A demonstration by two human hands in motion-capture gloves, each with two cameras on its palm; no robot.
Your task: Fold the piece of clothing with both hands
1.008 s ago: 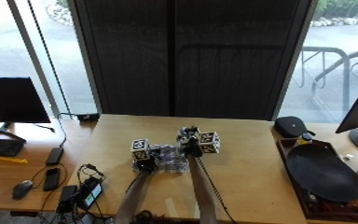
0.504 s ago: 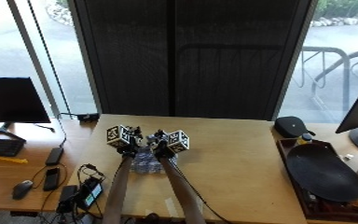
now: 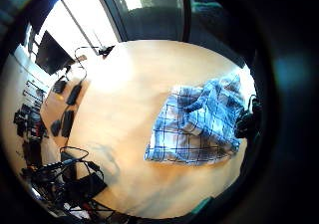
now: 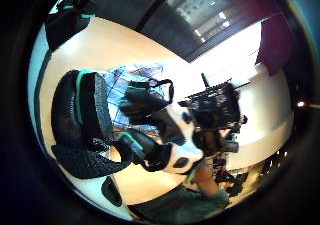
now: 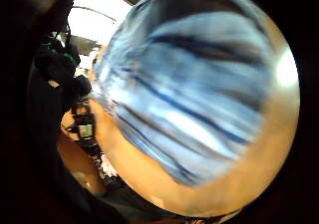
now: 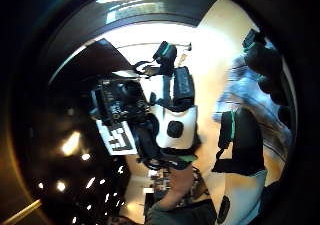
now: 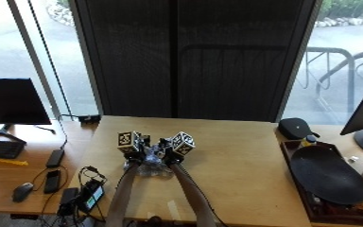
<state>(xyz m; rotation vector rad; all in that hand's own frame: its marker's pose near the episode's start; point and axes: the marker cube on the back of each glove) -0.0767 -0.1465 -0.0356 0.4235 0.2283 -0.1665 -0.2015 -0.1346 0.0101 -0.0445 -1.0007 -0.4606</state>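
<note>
My left hand point(image 7: 133, 152) and right hand point(image 7: 171, 155) rest on the blue plaid garment point(image 3: 199, 124), grips unclear; it lies bunched, folding unfinished.

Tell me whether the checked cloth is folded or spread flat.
Folded, roughly: the cloth lies bunched in overlapping layers on the table, not spread flat.
</note>
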